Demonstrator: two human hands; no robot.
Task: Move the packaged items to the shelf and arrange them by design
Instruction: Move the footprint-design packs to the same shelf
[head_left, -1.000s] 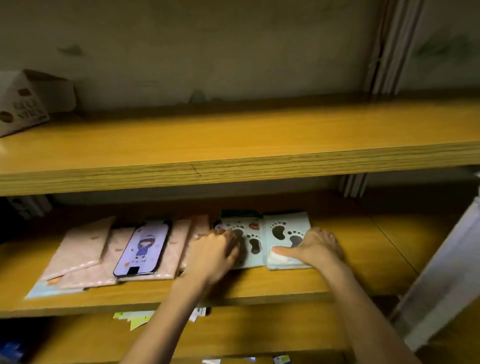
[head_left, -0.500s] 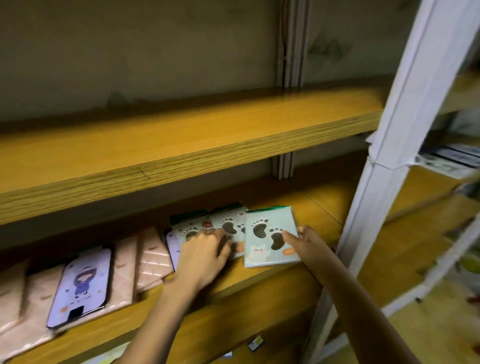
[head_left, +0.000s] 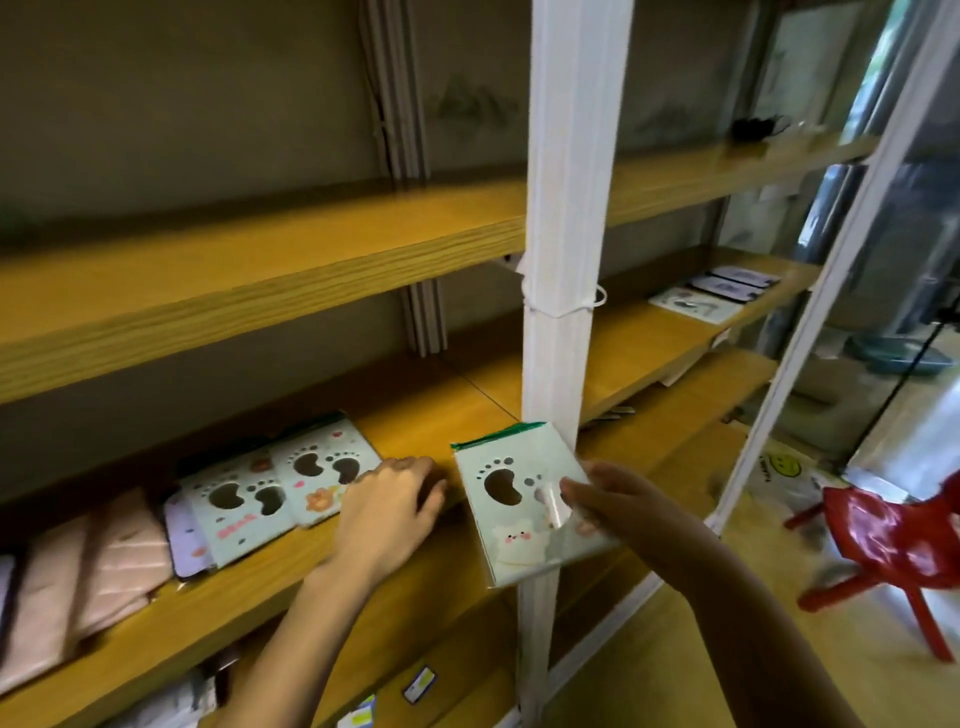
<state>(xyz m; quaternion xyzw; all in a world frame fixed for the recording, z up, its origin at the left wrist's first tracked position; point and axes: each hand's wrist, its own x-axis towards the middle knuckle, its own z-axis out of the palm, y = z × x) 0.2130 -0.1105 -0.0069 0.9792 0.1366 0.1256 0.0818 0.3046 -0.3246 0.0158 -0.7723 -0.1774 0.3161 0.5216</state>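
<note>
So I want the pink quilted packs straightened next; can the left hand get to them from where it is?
Probably yes: the left hand rests beside the footprint packs, and the pink quilted packs lie uncovered further left.

On the shelf (head_left: 426, 431) I see two packets (head_left: 280, 488) overlapping, quilted packets (head_left: 93, 571) to their left, a post (head_left: 561, 338) to their right.

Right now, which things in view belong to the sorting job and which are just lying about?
In the job:
- footprint-design package held in right hand
- footprint-design packages on the shelf, left hand beside them
- pink quilted packages
- packaged items farther right

Lying about:
- red plastic chair
- smiley-face bag
</note>
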